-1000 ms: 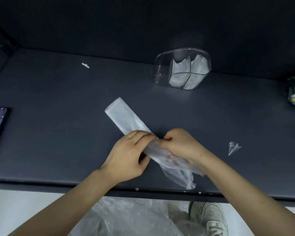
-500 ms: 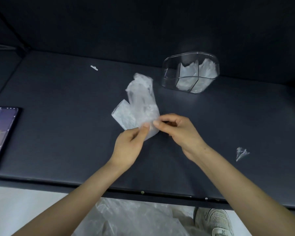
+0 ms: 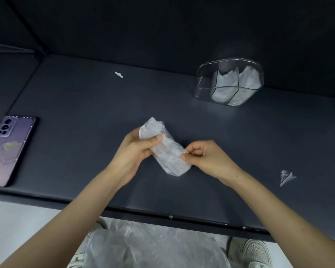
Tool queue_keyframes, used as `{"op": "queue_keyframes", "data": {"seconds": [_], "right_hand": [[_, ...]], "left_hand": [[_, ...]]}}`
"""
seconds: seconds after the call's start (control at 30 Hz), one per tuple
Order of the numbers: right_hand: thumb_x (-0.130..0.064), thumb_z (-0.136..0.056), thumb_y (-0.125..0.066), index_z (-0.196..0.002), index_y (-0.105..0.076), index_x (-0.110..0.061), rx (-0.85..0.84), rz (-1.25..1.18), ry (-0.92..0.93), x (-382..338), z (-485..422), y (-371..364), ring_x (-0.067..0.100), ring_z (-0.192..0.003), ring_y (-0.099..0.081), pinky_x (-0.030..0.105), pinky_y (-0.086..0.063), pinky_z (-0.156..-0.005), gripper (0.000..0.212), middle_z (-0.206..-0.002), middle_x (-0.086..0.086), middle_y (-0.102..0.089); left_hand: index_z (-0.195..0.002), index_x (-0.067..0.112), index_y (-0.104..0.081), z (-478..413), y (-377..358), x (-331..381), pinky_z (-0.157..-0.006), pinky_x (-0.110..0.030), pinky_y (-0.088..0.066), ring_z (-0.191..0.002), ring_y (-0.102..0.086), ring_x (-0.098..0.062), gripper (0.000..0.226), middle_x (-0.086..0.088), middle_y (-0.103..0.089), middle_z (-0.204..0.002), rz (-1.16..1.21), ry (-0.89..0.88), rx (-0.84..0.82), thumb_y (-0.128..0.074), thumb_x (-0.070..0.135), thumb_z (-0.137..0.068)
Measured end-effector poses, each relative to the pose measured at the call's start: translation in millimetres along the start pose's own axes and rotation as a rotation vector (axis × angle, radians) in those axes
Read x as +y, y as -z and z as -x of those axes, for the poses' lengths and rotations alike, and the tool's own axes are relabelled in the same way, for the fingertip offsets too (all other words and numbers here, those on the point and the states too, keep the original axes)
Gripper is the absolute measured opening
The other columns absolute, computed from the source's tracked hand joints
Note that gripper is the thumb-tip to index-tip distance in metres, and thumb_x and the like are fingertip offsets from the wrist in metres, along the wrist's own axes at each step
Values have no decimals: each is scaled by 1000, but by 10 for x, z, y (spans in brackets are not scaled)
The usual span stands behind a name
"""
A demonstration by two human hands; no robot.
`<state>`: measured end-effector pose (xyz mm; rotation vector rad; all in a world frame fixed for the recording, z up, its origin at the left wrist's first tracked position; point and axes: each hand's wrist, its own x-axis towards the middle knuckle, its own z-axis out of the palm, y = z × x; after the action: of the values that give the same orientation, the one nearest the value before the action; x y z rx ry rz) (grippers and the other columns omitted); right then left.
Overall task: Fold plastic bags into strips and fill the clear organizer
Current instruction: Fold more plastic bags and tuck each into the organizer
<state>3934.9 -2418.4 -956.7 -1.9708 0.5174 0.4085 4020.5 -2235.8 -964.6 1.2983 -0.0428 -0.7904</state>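
1. While both hands work over the dark grey table top (image 3: 85,105), the folded strip of translucent white plastic bag (image 3: 168,153) is held between them near the table's middle, slanting from upper left to lower right. Cannot tell whether its lower end touches the surface.
2. Left hand (image 3: 136,149): fingers curl behind the strip's upper end and the thumb presses across its front, so it is grasping the strip.
3. Right hand (image 3: 207,157): thumb and forefinger pinch the strip's right edge; the other fingers are curled in.
4. Clear plastic organizer with a curved wall and inner dividers (image 3: 202,83) stands at the table's rear right, well apart from the hands. Its middle and right compartments hold white folded bags (image 3: 226,82).
5. Purple smartphone in a clear case (image 3: 10,147) lies camera side up at the left edge.
6. Small crumpled scrap of clear film (image 3: 286,176) lies right of the right forearm.
7. Small white tab (image 3: 118,74) lies at rear left.
8. Below the table edge, a heap of loose clear plastic bags (image 3: 143,246) sits between white trainers (image 3: 253,252).
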Motion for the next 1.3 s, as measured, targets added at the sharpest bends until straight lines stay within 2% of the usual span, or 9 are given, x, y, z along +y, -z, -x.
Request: {"op": "queue_keyframes", "data": {"seconds": [0.13, 0.27, 0.4, 0.7, 0.97, 1.07, 1.13, 1.23, 1.3], "right_hand": [[-29, -88, -66, -81, -71, -20, 30, 111, -12, 20, -24, -38, 12, -80, -69, 43, -53, -89, 12, -77, -7, -73], [-32, -87, -66, -79, -70, -18, 73, 195, 2, 11, -39, -54, 15, -77, -68, 44, -54, -82, 17, -75, -2, -72], [-38, -91, -60, -82, -70, -17, 100, 262, 18, 15, -41, -67, 14, -75, -66, 42, -54, -78, 25, -76, -2, -71], [-58, -90, -48, -99, -55, -25, 206, 497, 42, 55, 103, -167, 9, -78, -60, 28, -46, -68, 35, -83, -11, -64], [-61, -89, -48, -107, -55, -23, 107, 626, 112, 127, 174, -56, 6, -75, -52, 25, -37, -67, 43, -86, -13, -60], [-62, -89, -48, -106, -54, -23, 109, 676, 130, 128, 172, -58, 9, -78, -53, 26, -35, -67, 43, -85, -13, -57], [-61, -89, -48, -104, -55, -22, 109, 690, 136, 125, 167, -61, 12, -83, -58, 27, -36, -67, 42, -87, -11, -59], [-59, -90, -49, -100, -54, -21, 113, 698, 158, 119, 172, -59, 12, -84, -61, 27, -38, -65, 40, -85, -11, -59], [-60, -90, -49, -101, -53, -23, 120, 695, 170, 119, 173, -60, 10, -84, -60, 26, -36, -66, 38, -84, -13, -56]], "left_hand": [[-114, 22, -60, -205, 27, -49, -93, -33, -52, -106, -64, -19, 44, -3, -69, -106, -222, -73, 276, -80, 22, -75], [-110, 19, -61, -344, -29, -84, -68, -8, -44, -68, -56, 2, 28, 10, -60, -71, -568, -258, 393, -73, 16, -85], [-97, 11, -67, -421, -42, -160, -62, -3, -39, -66, -56, 10, 10, 18, -56, -70, -761, -419, 411, -70, 14, -88], [-84, 6, -68, -395, -25, -272, -57, -33, -51, -62, -63, -20, 22, -2, -65, -68, -950, -549, 393, -64, 25, -93], [-69, 9, -62, -264, 16, -274, -43, -21, -29, -43, -52, -22, 38, 2, -53, -50, -1305, -644, 478, -55, 39, -92], [-89, 6, -69, -149, 1, -273, -65, -35, -45, -71, -59, -29, 35, -10, -65, -81, -1437, -803, 539, -49, 33, -96], [-109, 3, -68, -54, -43, -300, -88, -44, -47, -99, -61, -35, 35, -16, -66, -111, -1476, -930, 392, -45, 27, -98], [-134, 5, -56, 0, -53, -440, -114, -44, -28, -135, -43, -33, 45, -13, -52, -141, -1583, -922, 28, -32, 29, -104], [-141, 8, -46, -33, -18, -532, -118, -40, -17, -142, -32, -30, 53, -11, -44, -148, -1630, -767, -42, -17, 35, -107]]}}
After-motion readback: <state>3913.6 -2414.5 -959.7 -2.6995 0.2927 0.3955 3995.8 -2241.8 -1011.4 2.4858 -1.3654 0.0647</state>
